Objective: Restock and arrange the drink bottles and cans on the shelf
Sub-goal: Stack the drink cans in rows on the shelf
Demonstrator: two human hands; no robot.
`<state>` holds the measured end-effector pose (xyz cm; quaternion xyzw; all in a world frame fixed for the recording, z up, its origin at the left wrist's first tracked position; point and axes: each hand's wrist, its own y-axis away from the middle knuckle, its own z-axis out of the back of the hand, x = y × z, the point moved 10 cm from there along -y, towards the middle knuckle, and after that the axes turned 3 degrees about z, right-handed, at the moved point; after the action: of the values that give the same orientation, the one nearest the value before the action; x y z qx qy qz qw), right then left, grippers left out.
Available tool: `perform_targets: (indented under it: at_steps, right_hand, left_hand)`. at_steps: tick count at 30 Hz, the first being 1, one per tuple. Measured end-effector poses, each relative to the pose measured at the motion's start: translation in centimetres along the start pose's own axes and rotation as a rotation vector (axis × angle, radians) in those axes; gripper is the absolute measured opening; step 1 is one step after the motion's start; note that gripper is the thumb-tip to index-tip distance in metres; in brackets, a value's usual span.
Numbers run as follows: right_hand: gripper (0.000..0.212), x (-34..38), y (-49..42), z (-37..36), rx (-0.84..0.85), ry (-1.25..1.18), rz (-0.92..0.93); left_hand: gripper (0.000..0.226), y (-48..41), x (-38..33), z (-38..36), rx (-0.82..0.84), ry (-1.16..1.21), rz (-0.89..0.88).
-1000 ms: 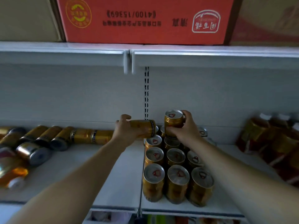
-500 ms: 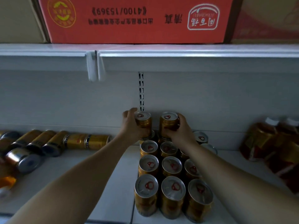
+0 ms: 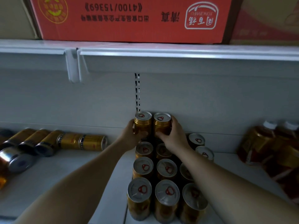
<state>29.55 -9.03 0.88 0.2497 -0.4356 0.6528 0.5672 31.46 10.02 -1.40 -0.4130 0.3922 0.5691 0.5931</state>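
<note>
Several upright gold cans with silver lids and red pull tabs [image 3: 167, 168] stand in rows on the white shelf [image 3: 90, 172]. At the back of the block, two more gold cans stand upright side by side on a second layer. My left hand [image 3: 129, 136] grips the left upper can [image 3: 143, 122]. My right hand [image 3: 174, 135] grips the right upper can [image 3: 162, 124]. The two upper cans touch each other near the back wall.
A line of gold cans lying on their sides [image 3: 77, 141] stretches along the shelf to the left. Amber bottles with white caps [image 3: 265, 143] stand at the right. A red carton [image 3: 129, 18] sits on the upper shelf [image 3: 178, 51] overhead.
My left hand turned its can from lying sideways to upright and brought it beside the can in my right hand. Both cans now stand together on the back row.
</note>
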Motion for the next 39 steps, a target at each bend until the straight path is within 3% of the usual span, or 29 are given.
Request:
perform_targets:
  at_steps: [6,12,15,19,28,32,37,39]
  right_hand:
    - [0.081,-0.5,-0.3,-0.3,0.069,0.004,-0.025]
    - [0.081,-0.5,-0.1,0.2,0.098,0.084,-0.007]
    - [0.077,-1.0,0.5,0.8,0.097,0.237,0.0]
    - [0.089,-3.8,2.1,1.0,0.196,0.707,-0.123]
    - [0.083,-4.0,2.5,-0.2,0.298,0.792,-0.093]
    - [0.081,-2.6,3.0,0.0,0.286,0.791,-0.039]
    - [0.096,-1.2,5.1,-0.8,0.333,0.718,-0.009]
    - [0.106,-1.9,6.1,-1.1,0.372,0.775,-0.071]
  left_hand:
    - [0.064,0.7,0.2,-0.8,0.051,0.097,0.038]
    - [0.086,2.7,-0.9,-2.0,0.151,0.097,0.032]
    - [0.054,4.0,-0.1,-2.9,0.238,0.054,0.039]
    - [0.027,5.2,1.5,-3.9,0.321,0.041,0.103]
    - [0.031,5.8,1.6,-3.4,0.301,-0.018,0.19]
    - [0.006,7.1,1.2,-3.1,0.296,0.012,0.172]
    - [0.023,9.9,2.8,-2.8,0.343,-0.065,0.267]
    - [0.016,10.8,2.8,-3.3,0.377,-0.037,0.248]
